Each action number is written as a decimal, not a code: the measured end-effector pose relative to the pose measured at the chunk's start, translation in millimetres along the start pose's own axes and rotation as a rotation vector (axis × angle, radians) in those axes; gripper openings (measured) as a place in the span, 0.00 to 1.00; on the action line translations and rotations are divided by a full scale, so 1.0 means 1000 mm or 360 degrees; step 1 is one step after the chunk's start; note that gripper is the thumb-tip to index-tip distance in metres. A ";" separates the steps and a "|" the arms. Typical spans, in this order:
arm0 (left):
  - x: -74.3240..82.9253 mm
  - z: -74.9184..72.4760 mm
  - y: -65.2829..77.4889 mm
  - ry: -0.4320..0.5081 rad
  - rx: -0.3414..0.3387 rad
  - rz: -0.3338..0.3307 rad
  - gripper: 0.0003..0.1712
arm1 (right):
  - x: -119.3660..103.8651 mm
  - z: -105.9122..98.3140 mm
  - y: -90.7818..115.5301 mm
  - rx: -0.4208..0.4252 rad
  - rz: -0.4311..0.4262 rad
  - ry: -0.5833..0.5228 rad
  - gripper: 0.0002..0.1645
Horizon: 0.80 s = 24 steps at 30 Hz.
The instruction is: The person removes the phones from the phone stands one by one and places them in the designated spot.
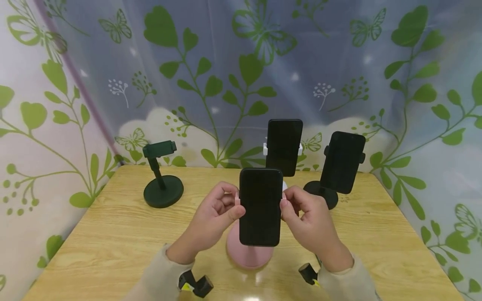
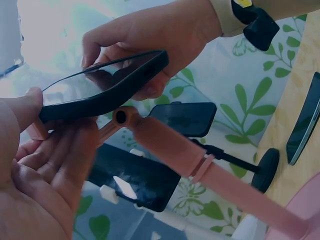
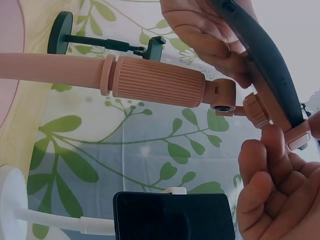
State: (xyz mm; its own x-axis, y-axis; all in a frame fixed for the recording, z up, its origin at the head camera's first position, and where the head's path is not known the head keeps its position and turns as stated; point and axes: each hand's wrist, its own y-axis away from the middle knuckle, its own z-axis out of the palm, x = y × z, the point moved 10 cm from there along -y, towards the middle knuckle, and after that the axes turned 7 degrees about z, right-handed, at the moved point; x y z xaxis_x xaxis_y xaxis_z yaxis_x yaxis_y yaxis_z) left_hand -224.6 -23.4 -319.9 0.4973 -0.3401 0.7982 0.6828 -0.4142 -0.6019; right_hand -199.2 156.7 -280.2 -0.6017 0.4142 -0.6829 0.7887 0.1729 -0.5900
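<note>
A black smartphone [image 1: 260,209] sits upright in the clamp of a pink phone stand [image 1: 249,255], screen toward me. My left hand [image 1: 211,217] holds the clamp at the phone's left edge, thumb in front and fingers behind. At the opposite edge my right hand [image 1: 314,223] pinches the clamp's other side. In the right wrist view the pink clamp [image 3: 299,134] wraps the phone's edge between thumb and fingers. The pink ribbed pole [image 2: 170,145] and its joint show below the phone in the left wrist view.
Behind stand a white stand holding a phone [image 1: 284,146] and a black stand with another phone [image 1: 343,163]. A dark green stand [image 1: 162,192], holding no phone, is at the back left. Another dark phone [image 2: 305,120] lies on the wooden table [image 1: 113,251]. A patterned curtain hangs behind.
</note>
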 end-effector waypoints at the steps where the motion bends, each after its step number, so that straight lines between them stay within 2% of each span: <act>1: -0.001 -0.002 0.000 -0.0031 -0.0003 -0.0013 0.20 | 0.001 0.001 0.000 -0.0013 0.0011 0.0011 0.12; 5: 0.001 -0.009 0.000 -0.0184 -0.0014 -0.0042 0.15 | 0.002 0.004 0.000 -0.0059 0.0033 0.0060 0.10; 8: 0.002 -0.013 -0.001 -0.0239 -0.0007 -0.0081 0.12 | 0.002 0.006 -0.001 -0.0080 0.0038 0.0090 0.09; 14: -0.001 -0.015 -0.001 -0.0255 0.0032 -0.0161 0.13 | 0.003 0.009 -0.002 -0.0075 0.0070 0.0113 0.07; 21: -0.009 -0.022 0.000 -0.0273 0.0112 -0.0265 0.13 | 0.014 0.018 -0.003 -0.0165 0.0179 0.0236 0.06; 24: -0.009 -0.022 0.000 -0.0254 0.0114 -0.0285 0.13 | 0.016 0.020 -0.003 -0.0170 0.0202 0.0226 0.07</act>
State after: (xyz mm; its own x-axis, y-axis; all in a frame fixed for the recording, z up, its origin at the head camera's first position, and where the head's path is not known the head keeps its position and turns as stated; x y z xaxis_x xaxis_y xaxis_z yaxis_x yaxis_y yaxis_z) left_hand -241.0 -39.2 -327.5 0.4394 -0.1268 0.8893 0.8009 -0.3931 -0.4518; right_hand -213.7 145.1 -297.4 -0.4790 0.5591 -0.6767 0.8703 0.2019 -0.4493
